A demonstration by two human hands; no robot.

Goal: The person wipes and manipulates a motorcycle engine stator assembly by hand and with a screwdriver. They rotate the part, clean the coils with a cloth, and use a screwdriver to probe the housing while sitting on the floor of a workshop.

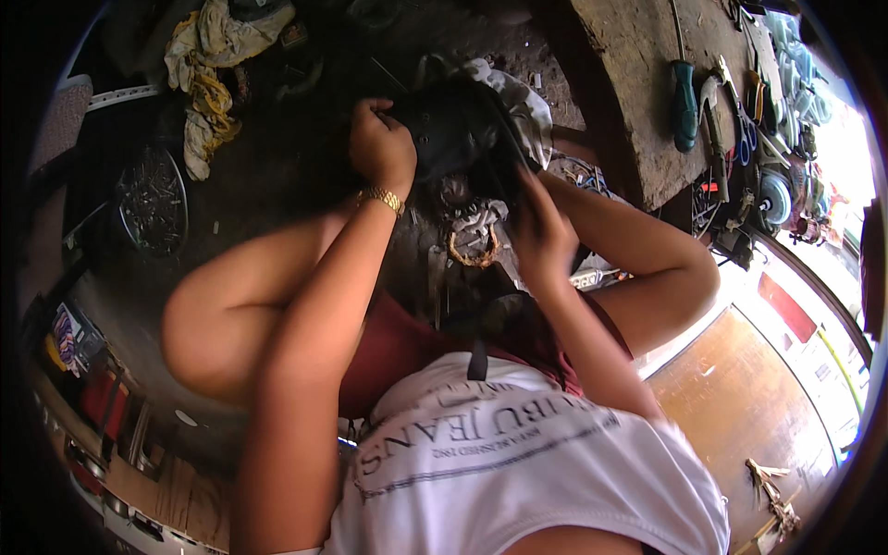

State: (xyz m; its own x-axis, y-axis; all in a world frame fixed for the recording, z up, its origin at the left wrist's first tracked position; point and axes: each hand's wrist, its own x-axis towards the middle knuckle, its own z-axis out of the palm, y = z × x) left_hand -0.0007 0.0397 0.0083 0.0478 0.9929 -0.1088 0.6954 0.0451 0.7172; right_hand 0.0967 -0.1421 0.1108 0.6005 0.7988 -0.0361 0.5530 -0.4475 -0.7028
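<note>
A bulky black object [453,129] with small round holes lies in front of me between my knees; its kind is not clear in the dark. My left hand [381,148], with a gold watch [383,198] at the wrist, is curled closed at its left edge. At the right side of the black object is my right hand [546,236], smeared by motion, its fingers partly lost against the dark. Just below the object sit a ring-shaped brownish part [474,248] and some greyish crumpled material [476,217].
A round tray of small metal parts [153,199] stands on the left. Stained cloths [208,120] lie at the far left. On the right, a wooden bench [629,102] bears a teal-handled screwdriver [684,106], a hammer [712,129] and blue-handled scissors [746,134]. A wooden board [749,398] is at lower right.
</note>
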